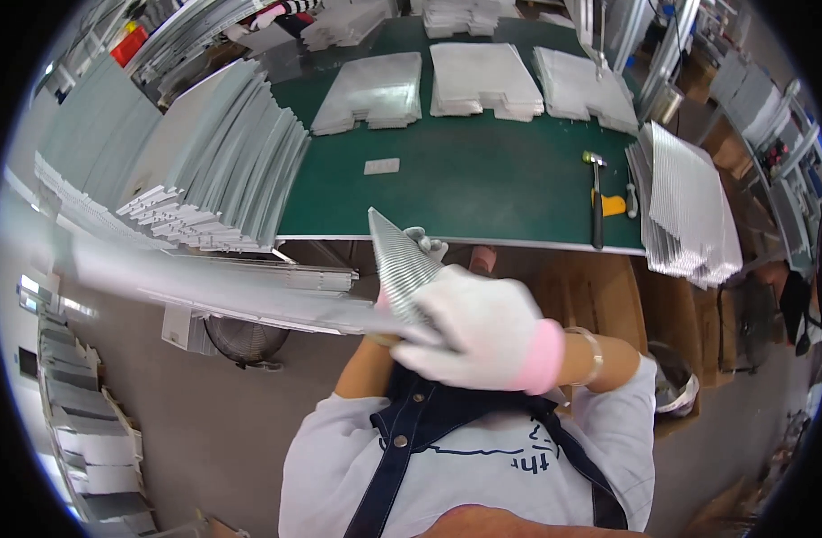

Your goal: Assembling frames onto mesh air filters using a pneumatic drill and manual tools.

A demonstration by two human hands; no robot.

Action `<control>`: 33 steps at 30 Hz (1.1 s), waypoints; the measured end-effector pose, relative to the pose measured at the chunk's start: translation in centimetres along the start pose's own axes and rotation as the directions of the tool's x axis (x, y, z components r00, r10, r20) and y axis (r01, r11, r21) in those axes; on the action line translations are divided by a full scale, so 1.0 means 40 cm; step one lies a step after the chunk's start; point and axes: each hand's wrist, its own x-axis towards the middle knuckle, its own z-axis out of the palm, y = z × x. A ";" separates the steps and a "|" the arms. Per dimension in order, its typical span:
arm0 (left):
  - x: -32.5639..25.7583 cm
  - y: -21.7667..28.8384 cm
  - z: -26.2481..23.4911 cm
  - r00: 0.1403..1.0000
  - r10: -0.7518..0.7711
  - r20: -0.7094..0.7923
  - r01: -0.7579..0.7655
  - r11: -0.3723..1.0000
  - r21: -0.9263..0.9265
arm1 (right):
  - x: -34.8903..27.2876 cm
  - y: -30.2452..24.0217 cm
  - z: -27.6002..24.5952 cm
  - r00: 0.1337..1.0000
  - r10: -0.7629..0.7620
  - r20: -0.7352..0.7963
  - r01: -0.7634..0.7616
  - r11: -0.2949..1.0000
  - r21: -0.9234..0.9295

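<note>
My right hand (487, 323), in a white glove with a pink cuff, reaches across my front with its fingers closed on the end of a long thin pale panel (240, 289). That panel is smeared by motion and stretches far to the left. Behind the right hand stands a ribbed silvery metal plate (395, 260), its pointed corner up. My left hand (426, 240) is mostly hidden by this plate; only gloved fingertips show past its far edge, curled around it.
Ahead is a green-topped table (482, 193) bearing flat metal sheet stacks (482, 76), a small pale plate (381, 167) and a hammer (596, 197). Upright panels (231, 152) crowd its left; ribbed plates (693, 202) lean at its right. Below are cardboard boxes (595, 291) and a fan (245, 339).
</note>
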 end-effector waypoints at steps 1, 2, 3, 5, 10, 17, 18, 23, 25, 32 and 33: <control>-0.011 -0.001 -0.026 1.000 0.019 -0.009 -0.019 0.998 -0.057 | 0.006 -0.028 0.057 0.999 -0.042 -0.005 0.042 0.999 0.029; -0.018 -0.004 -0.065 0.999 0.036 -0.014 -0.038 0.993 -0.115 | 0.008 -0.049 0.132 0.998 -0.059 -0.001 0.059 0.998 0.026; -0.031 -0.025 -0.095 0.977 0.138 -0.163 -0.153 0.985 -0.082 | 0.000 -0.064 0.188 0.995 -0.062 0.073 0.065 0.997 -0.051; -0.029 -0.027 -0.159 0.974 0.105 -0.200 -0.122 0.990 -0.072 | -0.009 -0.046 0.296 0.966 -0.034 0.256 0.039 0.999 -0.016; -0.046 -0.009 -0.199 0.971 0.080 -0.227 -0.081 0.997 0.005 | -0.043 -0.040 0.341 0.897 -0.115 0.427 0.067 0.990 0.126; -0.032 0.068 -0.239 0.969 0.083 -0.233 -0.062 0.993 0.097 | -0.058 0.046 0.312 0.956 -0.117 0.269 0.037 0.957 0.288; -0.029 0.076 -0.242 0.969 0.085 -0.232 -0.062 0.993 0.105 | -0.066 0.079 0.307 0.987 -0.038 0.153 -0.007 0.960 0.281; -0.021 0.080 -0.256 0.968 0.077 -0.238 -0.047 0.990 0.129 | -0.052 0.337 0.278 0.935 0.345 -0.086 -0.356 0.903 -0.242; -0.003 0.071 -0.254 0.971 0.052 -0.233 -0.020 0.991 0.134 | -0.051 0.431 0.308 0.931 0.322 -0.171 -0.360 0.886 -0.292; 0.013 0.116 -0.173 0.973 0.022 -0.231 0.017 0.986 0.163 | -0.037 0.477 0.303 0.846 0.395 0.359 -0.523 0.745 0.414; 0.040 0.076 -0.135 0.972 0.019 -0.233 0.021 0.986 0.168 | -0.041 0.479 0.291 0.853 0.400 0.337 -0.514 0.758 0.401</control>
